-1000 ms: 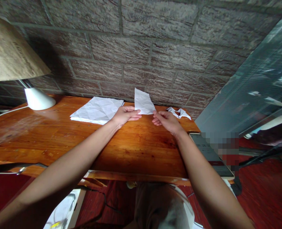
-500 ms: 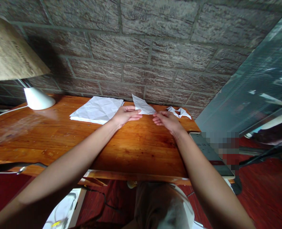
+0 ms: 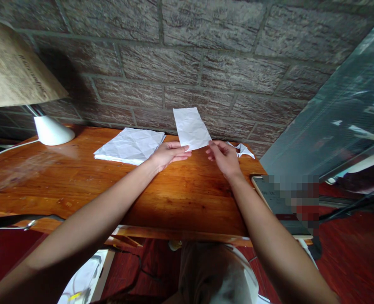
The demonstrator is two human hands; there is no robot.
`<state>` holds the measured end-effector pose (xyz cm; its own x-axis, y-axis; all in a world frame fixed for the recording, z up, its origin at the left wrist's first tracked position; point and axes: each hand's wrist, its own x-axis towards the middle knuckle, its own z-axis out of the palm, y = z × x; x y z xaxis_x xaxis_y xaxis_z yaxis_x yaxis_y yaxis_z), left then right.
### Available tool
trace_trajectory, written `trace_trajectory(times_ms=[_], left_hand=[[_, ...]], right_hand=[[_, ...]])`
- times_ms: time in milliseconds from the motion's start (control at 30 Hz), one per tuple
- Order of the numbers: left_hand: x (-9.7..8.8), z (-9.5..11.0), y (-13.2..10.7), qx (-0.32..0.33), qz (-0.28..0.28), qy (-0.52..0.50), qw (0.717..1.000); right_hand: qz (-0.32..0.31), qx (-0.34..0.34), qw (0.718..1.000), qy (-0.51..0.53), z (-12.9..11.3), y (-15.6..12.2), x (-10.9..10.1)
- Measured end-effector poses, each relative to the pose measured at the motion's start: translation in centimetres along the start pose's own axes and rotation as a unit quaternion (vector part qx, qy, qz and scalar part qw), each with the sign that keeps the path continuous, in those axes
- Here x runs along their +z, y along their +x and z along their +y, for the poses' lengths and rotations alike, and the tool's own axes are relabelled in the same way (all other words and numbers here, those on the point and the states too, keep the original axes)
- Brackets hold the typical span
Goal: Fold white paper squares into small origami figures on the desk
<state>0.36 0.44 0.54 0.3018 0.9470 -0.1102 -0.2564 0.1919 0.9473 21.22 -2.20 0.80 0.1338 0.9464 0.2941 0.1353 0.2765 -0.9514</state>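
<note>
A small white sheet of paper (image 3: 192, 128) is held up above the wooden table, its far edge against the view of the brick wall. My left hand (image 3: 171, 155) pinches its near left corner between thumb and fingers. At the near right corner, my right hand (image 3: 224, 157) grips the sheet between thumb and fingertips. Left of my left hand lies a stack of creased white paper (image 3: 131, 143). Just beyond my right hand sit small folded paper pieces (image 3: 245, 151), partly hidden behind it.
A lamp with a white base (image 3: 52, 131) and a paper-like shade (image 3: 19, 67) stands at the left. On the right, a tablet-like device (image 3: 275, 202) sits by the edge of the wooden table (image 3: 180, 198). A brick wall (image 3: 180, 63) rises behind.
The paper, seen as a folded triangle before, now shows as an open four-sided sheet, raised higher. My right hand has shifted slightly up and to the right.
</note>
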Motion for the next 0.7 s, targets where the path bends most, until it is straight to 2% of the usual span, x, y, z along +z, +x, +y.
trace_trajectory(times_ms=[167, 433, 700], left_hand=[[-0.2, -0.3, 0.1, 0.019, -0.016, 0.000, 1.000], [-0.1, -0.7, 0.0, 0.072, -0.050, 0.011, 0.996], [0.2, -1.0, -0.2, 0.104, -0.077, 0.037, 0.991]], right_hand=[[0.021, 0.004, 1.000, 0.002, 0.2, 0.1, 0.0], [-0.027, 0.023, 0.998, 0.053, -1.0, -0.3, 0.3], [-0.036, 0.068, 0.993, 0.090, -0.9, -0.6, 0.8]])
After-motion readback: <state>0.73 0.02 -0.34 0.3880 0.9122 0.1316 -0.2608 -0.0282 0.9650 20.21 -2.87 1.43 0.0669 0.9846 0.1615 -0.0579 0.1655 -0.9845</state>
